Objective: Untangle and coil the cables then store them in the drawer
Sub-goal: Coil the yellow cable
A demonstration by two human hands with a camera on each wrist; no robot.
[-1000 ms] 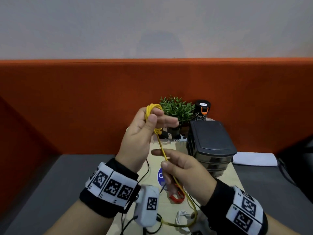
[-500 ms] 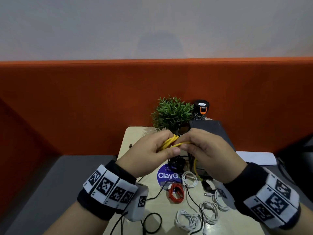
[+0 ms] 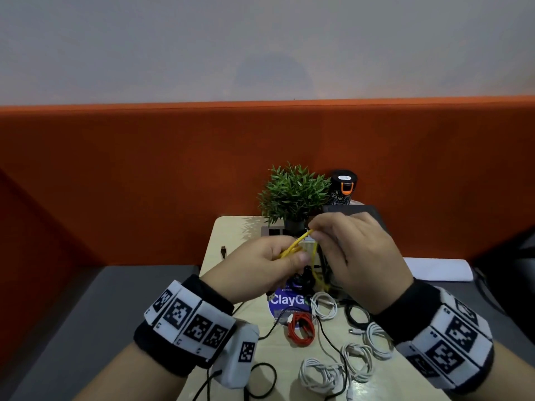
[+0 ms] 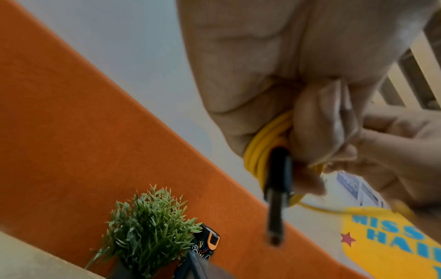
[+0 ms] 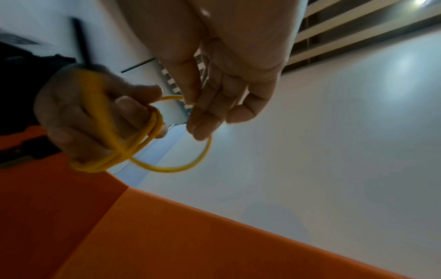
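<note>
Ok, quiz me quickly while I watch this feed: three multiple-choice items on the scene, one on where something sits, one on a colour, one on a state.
1. Where does the red cable lie?
A. on the table, coiled, just below the blue round sticker
B. in the left hand
C. on top of the plant

2. What colour is the cable being coiled?
A. white
B. yellow
C. black

3. How does the left hand stand?
A. flat on the table
B. open and holding nothing
C. gripping several loops of cable

Answers: 1 A, the head view shows it on the table under the sticker. 2 B, the yellow cable runs between both hands. 3 C, the right wrist view shows loops wrapped round its fingers while the right hand pinches the free strand.
</note>
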